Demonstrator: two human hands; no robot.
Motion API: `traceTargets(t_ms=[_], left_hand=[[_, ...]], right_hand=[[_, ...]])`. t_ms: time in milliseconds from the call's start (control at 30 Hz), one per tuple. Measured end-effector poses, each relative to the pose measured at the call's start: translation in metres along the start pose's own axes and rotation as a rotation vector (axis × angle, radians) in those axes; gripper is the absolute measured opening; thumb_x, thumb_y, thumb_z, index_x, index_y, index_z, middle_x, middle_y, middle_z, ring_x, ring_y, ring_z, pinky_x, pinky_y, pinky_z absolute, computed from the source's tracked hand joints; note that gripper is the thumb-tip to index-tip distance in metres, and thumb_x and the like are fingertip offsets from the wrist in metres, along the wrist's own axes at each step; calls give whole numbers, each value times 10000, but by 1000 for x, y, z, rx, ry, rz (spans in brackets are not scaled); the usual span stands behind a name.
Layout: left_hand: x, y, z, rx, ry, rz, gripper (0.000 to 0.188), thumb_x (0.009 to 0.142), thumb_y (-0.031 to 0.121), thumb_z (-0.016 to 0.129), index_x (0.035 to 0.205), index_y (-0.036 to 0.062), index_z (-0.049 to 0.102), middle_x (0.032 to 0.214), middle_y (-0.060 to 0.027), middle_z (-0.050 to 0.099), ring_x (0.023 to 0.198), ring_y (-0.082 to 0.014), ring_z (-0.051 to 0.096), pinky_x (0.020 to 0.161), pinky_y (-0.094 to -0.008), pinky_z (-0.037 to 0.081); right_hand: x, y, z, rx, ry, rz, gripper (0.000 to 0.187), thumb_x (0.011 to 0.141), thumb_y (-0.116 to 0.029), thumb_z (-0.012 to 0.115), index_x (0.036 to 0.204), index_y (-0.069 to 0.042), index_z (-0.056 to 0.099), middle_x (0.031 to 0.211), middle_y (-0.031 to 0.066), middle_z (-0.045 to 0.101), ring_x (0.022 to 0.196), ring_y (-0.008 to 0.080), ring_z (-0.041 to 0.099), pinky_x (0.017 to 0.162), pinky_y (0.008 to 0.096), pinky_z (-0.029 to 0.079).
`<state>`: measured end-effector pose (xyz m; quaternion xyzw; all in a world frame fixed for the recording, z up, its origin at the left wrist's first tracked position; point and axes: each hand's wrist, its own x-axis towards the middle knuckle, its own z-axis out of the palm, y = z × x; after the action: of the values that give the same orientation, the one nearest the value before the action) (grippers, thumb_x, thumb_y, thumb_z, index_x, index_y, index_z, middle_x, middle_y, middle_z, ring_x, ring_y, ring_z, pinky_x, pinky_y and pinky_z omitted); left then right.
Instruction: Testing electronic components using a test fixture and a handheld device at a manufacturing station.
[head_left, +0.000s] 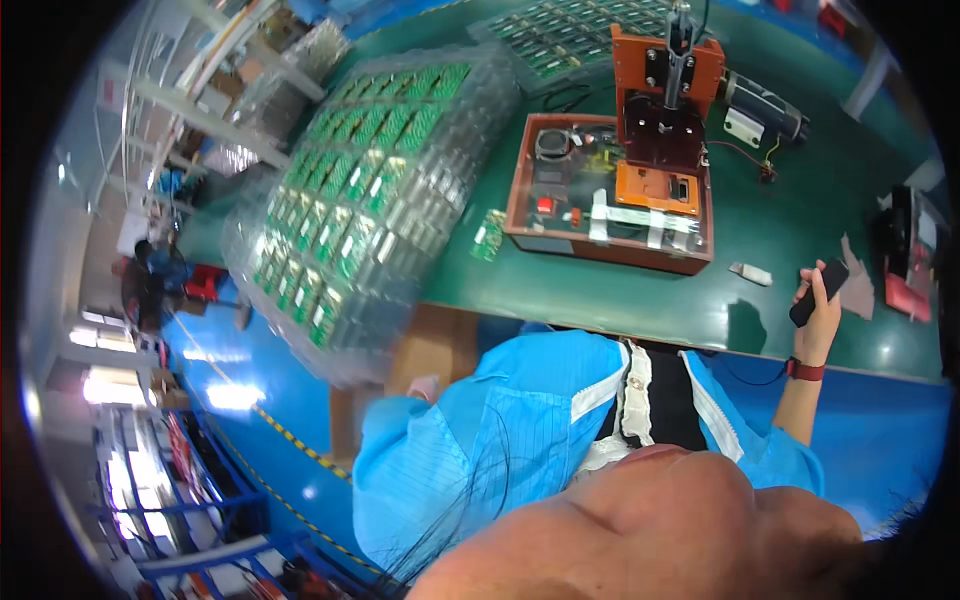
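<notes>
At the right of the green table, my right hand (pixel 818 325) is closed round a slim black oblong object (pixel 820 292), whose kind I cannot make out. A dark red band circles that wrist. My left hand (pixel 424 388) is low beside the table's front edge, next to a brown cardboard box (pixel 435 345); the sleeve and blur hide most of its fingers. Above it, a clear plastic tray (pixel 440 215) carries rows of green circuit boards (pixel 375 180) and overhangs the table edge. A single circuit board (pixel 488 236) lies between this tray and the test fixture (pixel 610 250).
An orange press (pixel 665 100) with a metal lever rises from the fixture. Behind it lies another tray of boards (pixel 575 45). A black cylinder (pixel 765 105) with wires, a small white tube (pixel 751 273) and a red-and-black device (pixel 908 255) are on the table (pixel 800 200).
</notes>
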<state>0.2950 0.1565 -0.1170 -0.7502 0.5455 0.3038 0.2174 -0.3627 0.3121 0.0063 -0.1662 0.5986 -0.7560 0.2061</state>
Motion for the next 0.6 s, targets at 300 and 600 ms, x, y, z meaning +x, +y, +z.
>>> traceTargets(t_ms=[300,600], left_hand=[[-6,29,0,-475,-228,86,235,874,318,661,948,107,731,902,-8,725,787,-182,656,739,-287,523],[-175,172,-181,-358,492,956,376,901,292,626,1191,63,697,1189,-83,715,1013,-248,666,935,-332,517]], right_hand=[[85,50,-1,336,-73,36,349,983,-167,638,1282,-8,554,988,74,670,705,108,559,643,217,469],[89,78,35,-218,64,-197,297,962,-174,664,1200,-4,610,915,83,697,647,107,582,626,223,486]])
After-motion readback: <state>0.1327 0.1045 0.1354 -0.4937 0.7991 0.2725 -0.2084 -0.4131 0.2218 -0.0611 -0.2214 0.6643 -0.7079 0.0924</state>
